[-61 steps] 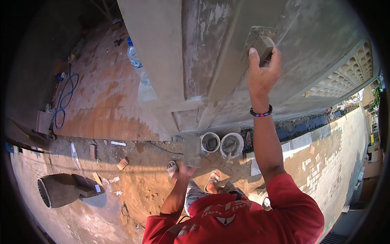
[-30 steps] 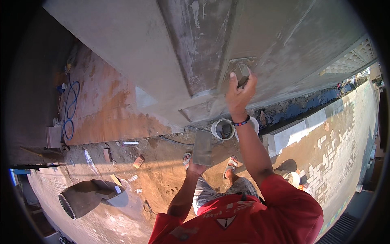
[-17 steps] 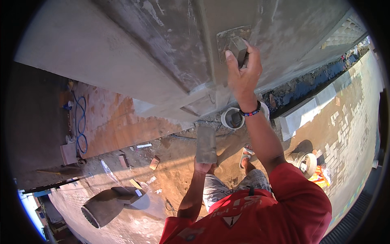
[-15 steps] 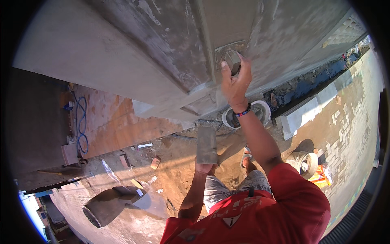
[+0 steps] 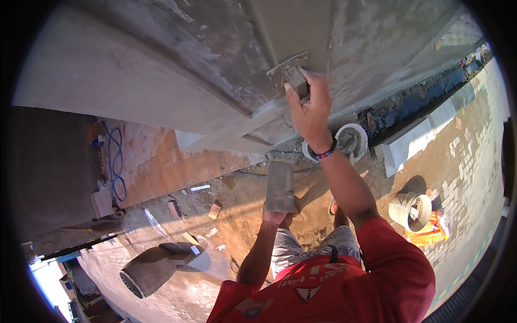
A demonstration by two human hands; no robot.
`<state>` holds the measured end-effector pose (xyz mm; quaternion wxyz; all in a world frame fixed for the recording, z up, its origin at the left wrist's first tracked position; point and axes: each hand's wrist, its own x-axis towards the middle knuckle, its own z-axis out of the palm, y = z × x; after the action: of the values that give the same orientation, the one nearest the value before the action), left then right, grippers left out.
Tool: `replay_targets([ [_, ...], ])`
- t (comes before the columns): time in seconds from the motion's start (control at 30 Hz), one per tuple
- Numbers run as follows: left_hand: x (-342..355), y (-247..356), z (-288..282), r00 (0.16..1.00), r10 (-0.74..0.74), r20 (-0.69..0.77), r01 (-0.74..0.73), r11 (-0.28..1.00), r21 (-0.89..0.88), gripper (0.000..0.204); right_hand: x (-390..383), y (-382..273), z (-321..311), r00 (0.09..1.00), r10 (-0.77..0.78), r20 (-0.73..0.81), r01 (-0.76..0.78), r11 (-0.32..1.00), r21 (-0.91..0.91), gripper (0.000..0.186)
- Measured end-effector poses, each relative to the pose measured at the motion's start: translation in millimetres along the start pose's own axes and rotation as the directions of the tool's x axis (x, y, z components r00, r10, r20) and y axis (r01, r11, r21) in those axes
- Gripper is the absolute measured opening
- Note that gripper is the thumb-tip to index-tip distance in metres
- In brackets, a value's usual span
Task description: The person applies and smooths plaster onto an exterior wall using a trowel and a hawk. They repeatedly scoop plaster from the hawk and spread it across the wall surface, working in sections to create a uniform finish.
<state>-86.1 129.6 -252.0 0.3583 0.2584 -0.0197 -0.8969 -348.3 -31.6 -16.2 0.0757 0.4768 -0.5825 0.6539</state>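
Observation:
My right hand [image 5: 313,110] is closed round the block grip of a small square plastering float [image 5: 278,69]. The float's plate lies against the grey plastered pillar [image 5: 293,32], near a raised vertical band, turned at an angle to it. Lower down, my left hand [image 5: 274,216] grips a rectangular grey board [image 5: 280,183] from below, with its flat face upward. The board's handle, if it has one, and most of those fingers are hidden underneath. No clear heap of mortar shows on the board.
Two white buckets [image 5: 353,141] stand at the pillar's foot, partly behind my right forearm. Another bucket [image 5: 410,211] sits right, beside an orange bag [image 5: 431,230]. Brick pieces [image 5: 215,209] and a dark cylindrical container [image 5: 141,274] lie left. A blue hose [image 5: 116,161] coils on the tiled floor.
My right hand has moved the float a little left and up across the plaster, and the float has turned. The view has shifted slightly; my left hand still holds the board.

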Motion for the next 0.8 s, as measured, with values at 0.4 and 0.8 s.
replay_targets([
  [0.4,-3,-7,3,0.994,0.093,0.06,-0.079,0.976,-0.204,0.045,-69,33,-130,0.893,0.159,0.422,0.031,0.912,-0.409,0.038],
  [0.8,35,-56,-3,0.984,0.044,0.175,0.03,0.918,-0.396,0.045,49,-96,-35,0.019,-0.081,0.997,0.935,0.353,0.011,0.03],
])
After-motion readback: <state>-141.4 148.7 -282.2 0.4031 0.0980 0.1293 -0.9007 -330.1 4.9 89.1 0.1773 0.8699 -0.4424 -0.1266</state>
